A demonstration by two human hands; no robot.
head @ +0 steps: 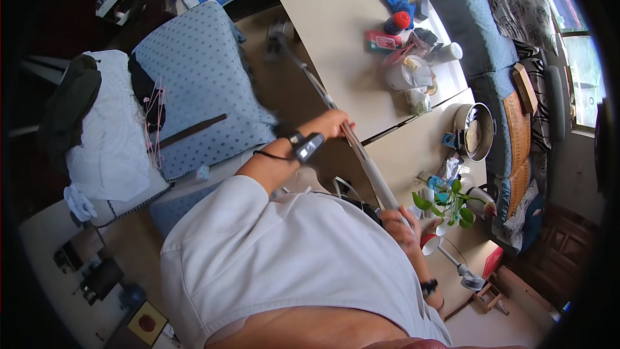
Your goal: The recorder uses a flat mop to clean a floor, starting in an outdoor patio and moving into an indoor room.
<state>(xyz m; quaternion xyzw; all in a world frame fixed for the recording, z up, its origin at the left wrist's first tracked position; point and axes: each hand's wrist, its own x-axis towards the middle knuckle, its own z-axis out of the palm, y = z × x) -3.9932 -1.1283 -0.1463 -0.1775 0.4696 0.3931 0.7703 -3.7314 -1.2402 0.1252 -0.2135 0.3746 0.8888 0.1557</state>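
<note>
My left hand (332,123) is closed around the metal shaft of a long-handled floor-cleaning tool (372,169). Lower down, my right hand (399,227) grips the grey upper part of its handle. The pole slants away from me to the far left. Its blurred head (277,41) rests low, in the gap between the blue patterned seat and the table, and I cannot tell its exact kind. A black device (309,147) is strapped to my left wrist, and a dark band (428,287) circles my right wrist.
Right of the pole, a pale table (334,34) holds a white tub (407,75), a steel pot (477,131) and a leafy plant (453,203). A blue patterned seat (198,82) flanks the gap on the left. A cushioned sofa (484,34) stands beyond the table.
</note>
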